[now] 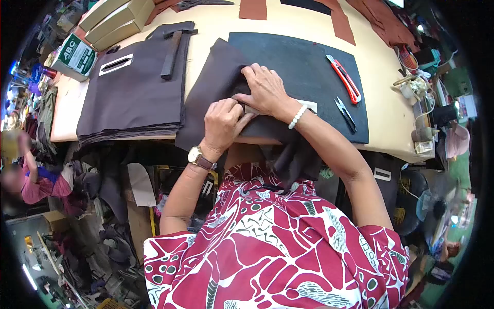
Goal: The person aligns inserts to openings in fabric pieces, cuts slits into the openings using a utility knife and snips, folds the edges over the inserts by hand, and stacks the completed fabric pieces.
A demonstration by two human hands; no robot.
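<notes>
A dark brown fabric piece lies partly folded over the near left part of a black cutting mat, and some of it hangs off the table edge toward my lap. My left hand, with a watch at the wrist, is closed, pinching the fabric between thumb and curled fingers. Just beside it, my right hand, with a white bead bracelet, has its bent fingers on the fold and its thumb toward the left hand. A white strip shows past my right wrist. What lies beneath the fingers is hidden.
A red utility knife and small thread snips lie on the mat's right side. At left, a hammer rests on a stack of dark brown pieces. Behind stand a green-and-white box and cardboard boxes.
</notes>
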